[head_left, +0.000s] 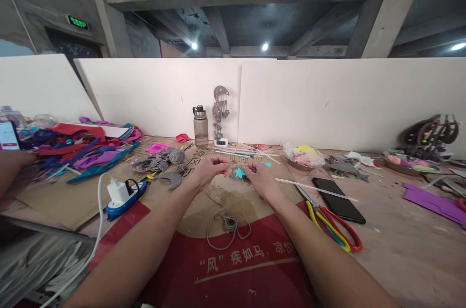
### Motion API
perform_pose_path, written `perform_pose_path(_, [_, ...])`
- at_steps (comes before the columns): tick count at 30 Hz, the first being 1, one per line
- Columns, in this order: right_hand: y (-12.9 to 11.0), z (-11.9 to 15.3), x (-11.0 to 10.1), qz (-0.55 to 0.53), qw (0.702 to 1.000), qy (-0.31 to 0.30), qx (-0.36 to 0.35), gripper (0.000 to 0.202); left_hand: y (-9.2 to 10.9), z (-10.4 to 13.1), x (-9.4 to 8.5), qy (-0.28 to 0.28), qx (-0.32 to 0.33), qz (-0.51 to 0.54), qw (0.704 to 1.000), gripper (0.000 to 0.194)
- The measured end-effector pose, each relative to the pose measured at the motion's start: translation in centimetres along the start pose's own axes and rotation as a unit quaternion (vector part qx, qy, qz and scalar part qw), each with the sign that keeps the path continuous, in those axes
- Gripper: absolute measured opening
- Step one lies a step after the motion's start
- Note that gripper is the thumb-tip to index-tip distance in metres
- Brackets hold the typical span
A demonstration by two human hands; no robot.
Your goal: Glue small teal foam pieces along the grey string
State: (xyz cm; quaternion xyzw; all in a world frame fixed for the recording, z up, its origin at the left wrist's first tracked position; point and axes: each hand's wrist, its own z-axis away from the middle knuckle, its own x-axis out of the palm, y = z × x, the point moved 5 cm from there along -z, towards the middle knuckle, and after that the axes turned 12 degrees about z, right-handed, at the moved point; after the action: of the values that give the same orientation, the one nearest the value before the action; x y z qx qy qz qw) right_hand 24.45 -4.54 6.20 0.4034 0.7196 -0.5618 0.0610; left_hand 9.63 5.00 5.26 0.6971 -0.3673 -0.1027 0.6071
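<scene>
- Teal star (239, 172) sat between the hands, just beside the right fingertips.
- Right hand (259, 174): grip nearly closed at star's edge; firm hold could not be confirmed.
- Left hand (214, 167): thumb and fingertips close together; contents, if any, indiscernible.
- Star judged light, thin, probably flexible; best pinched mid-body, sparing its points.
- Grey cord (230, 223) lay loosely coiled on printed sheet (218, 293); judged limp.

Left hand (210, 171), contents of grip indistinct; right hand (262, 180), fingertips just beside turquoise star (239, 172); grey cord (230, 223), coiled, below; scissors (323, 211), near black smartphone (338, 200), right side of worktop (411, 254).
</scene>
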Motion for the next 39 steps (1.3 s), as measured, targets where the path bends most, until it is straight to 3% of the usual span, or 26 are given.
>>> perform_pose_path(17, [0.1, 0.0, 0.2, -0.003, 1.0, 0.001, 0.003, 0.016, -0.2, 0.2, 0.0, -0.054, -0.06, 0.043, 0.996, 0.03])
perform_pose_path(21, [0.0, 0.1, 0.3, -0.006, 1.0, -0.002, 0.005, 0.014, 0.2, 0.0, -0.3, -0.022, -0.005, -0.05, 0.998, 0.05])
perform_pose_path(24, [-0.1, 0.2, 0.3, -0.004, 1.0, -0.006, 0.006, 0.013, 0.7, 0.2, -0.2, -0.005, 0.035, -0.15, 0.988, 0.043])
perform_pose_path(30, [-0.3, 0.4, 0.4, 0.017, 1.0, -0.014, 0.004, 0.013, -0.5, 0.7, 1.2, -0.094, -0.015, -0.194, 0.976, 0.037])
perform_pose_path(34, [-0.4, 0.5, 0.7, 0.023, 1.0, -0.013, -0.003, 0.015, -1.0, 0.7, 1.2, -0.091, 0.001, -0.224, 0.97, 0.023])
perform_pose_path(39, [-0.2, 0.6, 1.1, 0.025, 0.999, -0.009, -0.02, 0.015, -0.7, 0.7, 1.1, -0.071, 0.004, -0.276, 0.959, 0.022])
